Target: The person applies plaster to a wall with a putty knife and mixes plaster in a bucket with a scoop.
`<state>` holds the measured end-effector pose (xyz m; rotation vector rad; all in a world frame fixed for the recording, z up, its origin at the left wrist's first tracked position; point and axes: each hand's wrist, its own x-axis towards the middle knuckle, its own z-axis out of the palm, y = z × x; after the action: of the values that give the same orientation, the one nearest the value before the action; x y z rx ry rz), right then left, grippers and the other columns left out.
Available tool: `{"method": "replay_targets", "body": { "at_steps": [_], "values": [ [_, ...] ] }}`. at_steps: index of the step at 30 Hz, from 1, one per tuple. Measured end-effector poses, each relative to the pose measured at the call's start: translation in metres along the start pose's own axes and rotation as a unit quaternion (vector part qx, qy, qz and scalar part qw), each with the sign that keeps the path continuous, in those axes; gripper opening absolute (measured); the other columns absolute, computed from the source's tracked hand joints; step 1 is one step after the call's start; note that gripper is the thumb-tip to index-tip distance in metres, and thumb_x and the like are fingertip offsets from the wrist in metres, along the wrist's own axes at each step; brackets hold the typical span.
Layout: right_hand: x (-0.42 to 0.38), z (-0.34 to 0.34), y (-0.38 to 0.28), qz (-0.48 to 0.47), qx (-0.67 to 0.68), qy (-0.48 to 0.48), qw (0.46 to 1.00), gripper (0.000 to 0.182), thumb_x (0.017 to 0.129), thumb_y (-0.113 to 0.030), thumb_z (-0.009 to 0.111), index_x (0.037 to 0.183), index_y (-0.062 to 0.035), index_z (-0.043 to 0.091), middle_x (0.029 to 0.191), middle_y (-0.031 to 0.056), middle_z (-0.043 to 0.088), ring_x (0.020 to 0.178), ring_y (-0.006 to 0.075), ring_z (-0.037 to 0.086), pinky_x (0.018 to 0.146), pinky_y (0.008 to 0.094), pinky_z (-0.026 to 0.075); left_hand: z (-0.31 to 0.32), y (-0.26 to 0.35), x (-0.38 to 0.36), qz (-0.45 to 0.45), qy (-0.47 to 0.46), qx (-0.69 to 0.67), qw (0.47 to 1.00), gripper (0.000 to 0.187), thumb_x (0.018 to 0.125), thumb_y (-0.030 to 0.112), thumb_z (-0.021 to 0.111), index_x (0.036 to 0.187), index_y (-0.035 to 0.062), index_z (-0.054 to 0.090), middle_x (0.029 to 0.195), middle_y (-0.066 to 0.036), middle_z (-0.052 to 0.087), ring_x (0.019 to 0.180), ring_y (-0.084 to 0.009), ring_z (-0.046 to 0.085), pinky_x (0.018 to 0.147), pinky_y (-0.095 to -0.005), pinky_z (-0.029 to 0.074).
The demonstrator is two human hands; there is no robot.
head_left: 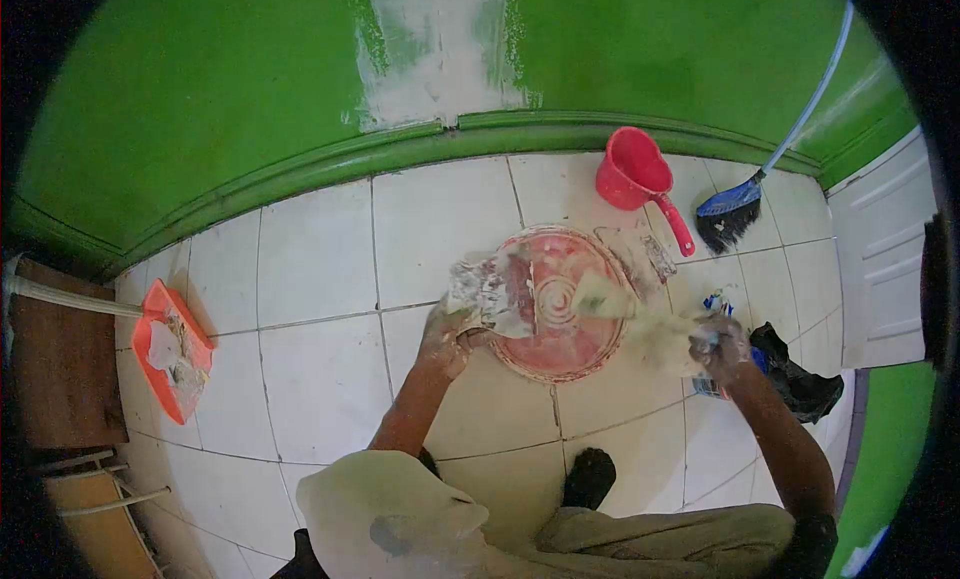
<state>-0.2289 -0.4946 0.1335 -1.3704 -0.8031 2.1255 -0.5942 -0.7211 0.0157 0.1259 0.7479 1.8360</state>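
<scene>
A round red lid or shallow basin (558,354), smeared with white paste, lies on the floor in front of me. My left hand (447,341) grips a wide putty knife (492,294) coated in whitish paste, its blade over the basin's left side. To the right of the basin, my right hand (720,347) has curled, whitened fingers. A blurred cloud of pale powder (650,329) stretches from those fingers to the basin, where a pale patch shows above the red surface. Behind the right hand, a blue-and-white package (716,303) is partly hidden.
A pink dipper (632,169) and a broom (730,211) are near the green wall (230,89), which has a white plastered patch (440,59). At right lies a black plastic bag (800,379); at left, an orange dustpan (175,349) holds debris. My foot (590,479) is below the basin.
</scene>
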Motion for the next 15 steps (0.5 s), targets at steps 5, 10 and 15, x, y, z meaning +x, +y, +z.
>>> {"method": "replay_targets", "body": {
  "at_steps": [5,10,15],
  "values": [
    [-0.056,0.091,-0.045,-0.191,-0.487,-0.118,0.844,0.031,0.076,-0.004,0.058,0.106,0.0021,0.063,0.087,0.0098,0.063,0.061,0.0219,0.06,0.053,0.0304,0.051,0.023,0.004,0.004,0.049,0.029,0.162,0.985,0.044,0.089,0.007,0.058,0.13,0.0046,0.04,0.108,-0.014,0.061,0.085,-0.0229,0.069,0.062,-0.0347,0.064],
    [-0.069,0.12,0.003,-0.462,-0.643,-0.226,0.567,0.039,0.071,-0.004,0.062,0.11,0.003,0.06,0.098,0.0168,0.062,0.089,0.0316,0.063,0.072,0.0384,0.055,0.036,-0.005,0.004,0.044,0.06,0.206,0.976,0.048,0.086,0.007,0.058,0.13,0.0031,0.04,0.109,-0.014,0.06,0.084,-0.0235,0.068,0.062,-0.0355,0.064],
    [-0.045,0.113,0.032,-0.471,-0.684,-0.187,0.525,0.041,0.071,-0.005,0.067,0.111,0.0018,0.057,0.106,0.0227,0.057,0.092,0.0391,0.063,0.078,0.043,0.055,0.053,-0.004,-0.01,0.012,0.072,0.198,0.977,0.049,0.085,0.007,0.06,0.13,0.0032,0.04,0.107,-0.014,0.061,0.081,-0.0245,0.068,0.06,-0.0356,0.064]
  ]
}}
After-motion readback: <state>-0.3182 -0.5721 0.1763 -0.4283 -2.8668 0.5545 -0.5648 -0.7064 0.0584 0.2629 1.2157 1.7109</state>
